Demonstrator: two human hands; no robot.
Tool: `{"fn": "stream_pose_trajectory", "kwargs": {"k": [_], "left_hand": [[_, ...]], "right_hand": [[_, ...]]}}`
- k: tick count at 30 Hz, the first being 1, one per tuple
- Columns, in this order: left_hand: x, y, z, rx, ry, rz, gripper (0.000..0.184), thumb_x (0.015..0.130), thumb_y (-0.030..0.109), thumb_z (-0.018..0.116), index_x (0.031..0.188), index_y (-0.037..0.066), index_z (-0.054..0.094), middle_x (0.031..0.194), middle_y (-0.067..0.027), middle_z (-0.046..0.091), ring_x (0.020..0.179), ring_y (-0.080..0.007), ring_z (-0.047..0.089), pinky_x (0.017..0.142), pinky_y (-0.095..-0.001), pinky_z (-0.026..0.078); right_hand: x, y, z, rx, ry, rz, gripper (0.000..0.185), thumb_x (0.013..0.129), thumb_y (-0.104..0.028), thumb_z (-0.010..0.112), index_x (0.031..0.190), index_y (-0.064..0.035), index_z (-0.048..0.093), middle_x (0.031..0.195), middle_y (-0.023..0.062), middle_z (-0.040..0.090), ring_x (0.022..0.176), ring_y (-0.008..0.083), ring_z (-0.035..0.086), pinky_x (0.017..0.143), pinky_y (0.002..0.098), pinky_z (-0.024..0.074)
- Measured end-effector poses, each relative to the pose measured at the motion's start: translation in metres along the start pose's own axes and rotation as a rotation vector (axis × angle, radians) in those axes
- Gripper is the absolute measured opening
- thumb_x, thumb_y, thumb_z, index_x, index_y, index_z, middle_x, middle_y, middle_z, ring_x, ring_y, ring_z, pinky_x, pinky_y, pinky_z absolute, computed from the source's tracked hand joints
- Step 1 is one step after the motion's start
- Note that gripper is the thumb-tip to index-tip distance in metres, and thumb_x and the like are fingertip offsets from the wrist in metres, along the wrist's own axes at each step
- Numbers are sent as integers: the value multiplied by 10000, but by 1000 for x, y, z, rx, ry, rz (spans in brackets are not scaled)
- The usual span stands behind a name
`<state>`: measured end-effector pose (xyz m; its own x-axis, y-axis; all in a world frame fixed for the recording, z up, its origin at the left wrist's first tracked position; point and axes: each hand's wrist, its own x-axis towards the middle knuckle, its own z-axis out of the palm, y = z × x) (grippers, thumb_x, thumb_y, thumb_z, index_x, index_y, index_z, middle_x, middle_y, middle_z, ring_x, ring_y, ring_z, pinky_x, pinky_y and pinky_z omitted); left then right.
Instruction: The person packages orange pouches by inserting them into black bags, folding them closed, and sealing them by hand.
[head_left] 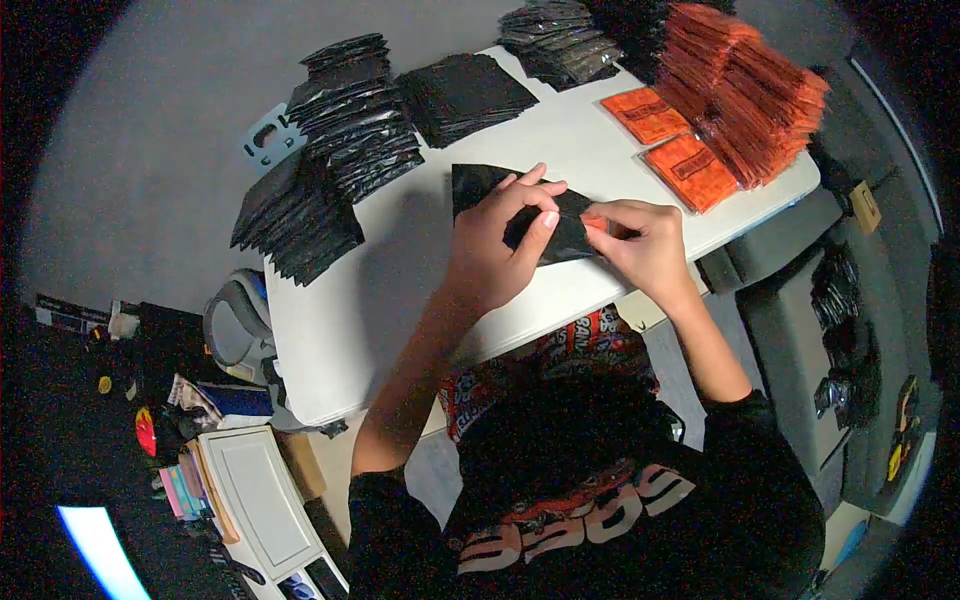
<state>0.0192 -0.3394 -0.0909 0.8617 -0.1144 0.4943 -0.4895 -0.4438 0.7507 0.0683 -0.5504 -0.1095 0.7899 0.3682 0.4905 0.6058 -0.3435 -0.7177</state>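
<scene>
A flat black bag [476, 186] lies on the white table in front of me, partly hidden under my hands. My left hand [492, 245] rests on it with bent fingers and the thumb along its surface, gripping the bag. At the bag's right end, my right hand [648, 248] pinches thumb and forefinger together. A small bit of orange [594, 222] shows at those fingertips, at the bag's edge. Whether that orange piece is inside the bag or on top of it I cannot tell.
Stacks of black packets [350, 120] stand along the table's left and far sides, with a flatter black pile [465, 97] between. Orange packets [740, 95] are heaped at the far right, two lying separately [690, 170]. A white cabinet [262, 490] stands lower left.
</scene>
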Motion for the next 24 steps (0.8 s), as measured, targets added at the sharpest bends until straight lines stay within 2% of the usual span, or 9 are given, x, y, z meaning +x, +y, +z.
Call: {"fn": "stream_pose_trajectory", "kwargs": {"k": [2, 3, 5, 12, 14, 17, 20, 22, 24], "left_hand": [[-1, 0, 3, 10, -11, 12, 64, 1046, 82, 577, 1096, 44, 588, 1276, -191, 720, 1381, -309, 563, 1172, -431, 388], [2, 1, 3, 10, -10, 10, 64, 1046, 82, 577, 1096, 44, 588, 1276, -191, 720, 1381, -309, 563, 1172, -431, 388], [19, 2, 0, -132, -54, -177, 75, 1050, 81, 581, 1105, 31, 585, 1276, -193, 717, 1302, -284, 623, 1141, -397, 424], [23, 1, 10, -248, -115, -209, 106, 1053, 93, 588, 1102, -1, 584, 1251, -199, 722, 1229, -245, 668, 1078, -344, 483], [16, -4, 11, -29, -86, -101, 122, 1050, 93, 591, 1108, -13, 609, 1255, -206, 719, 1243, -248, 664, 1074, -352, 490], [10, -21, 1, 56, -136, -102, 203, 1048, 102, 555, 1206, 16, 647, 1271, -209, 710, 1273, -330, 647, 1099, -404, 476], [10, -41, -2, 143, -206, -46, 301, 1033, 131, 550, 1309, 57, 647, 1270, -211, 699, 1284, -403, 617, 1133, -460, 445], [19, -52, 5, 505, -216, 169, 338, 1011, 169, 601, 1327, 56, 645, 1266, -216, 691, 1276, -399, 609, 1130, -477, 442], [35, -56, 10, 463, -323, 89, 419, 967, 221, 672, 1358, 74, 637, 1287, -225, 673, 1286, -402, 590, 1128, -485, 434]], "right_hand": [[-1, 3, -1, 4, -31, -224, 178, 781, -67, 831, 950, -24, 793, 923, 112, 775, 704, 223, 743, 651, 316, 597], [-1, 6, 0, 5, -33, -223, 178, 781, -67, 831, 950, -24, 793, 923, 112, 775, 704, 223, 743, 651, 316, 597], [1, 13, 3, -90, -20, -499, 181, 757, -56, 817, 931, -24, 782, 953, 112, 771, 726, 262, 746, 659, 343, 604], [5, 11, 12, -116, -26, -293, 143, 717, 7, 766, 856, 17, 731, 947, 155, 742, 765, 355, 719, 699, 407, 591], [7, 13, 7, -155, -197, -229, 159, 681, 38, 732, 837, 36, 702, 916, 194, 715, 782, 405, 689, 754, 443, 574], [5, 15, -12, -140, -337, -118, 187, 654, 47, 712, 840, 40, 687, 914, 220, 699, 792, 418, 675, 769, 445, 559], [1, 39, -33, -49, -563, -41, 279, 705, 13, 783, 980, 35, 745, 941, 219, 727, 872, 341, 721, 817, 380, 553], [-4, 48, -37, 86, -596, -18, 299, 728, 72, 731, 1021, 19, 757, 960, 210, 741, 889, 278, 723, 839, 362, 550], [-10, 50, -40, 131, -639, -76, 308, 754, 108, 677, 1016, -26, 764, 921, 184, 735, 840, 216, 702, 798, 366, 541]]}}
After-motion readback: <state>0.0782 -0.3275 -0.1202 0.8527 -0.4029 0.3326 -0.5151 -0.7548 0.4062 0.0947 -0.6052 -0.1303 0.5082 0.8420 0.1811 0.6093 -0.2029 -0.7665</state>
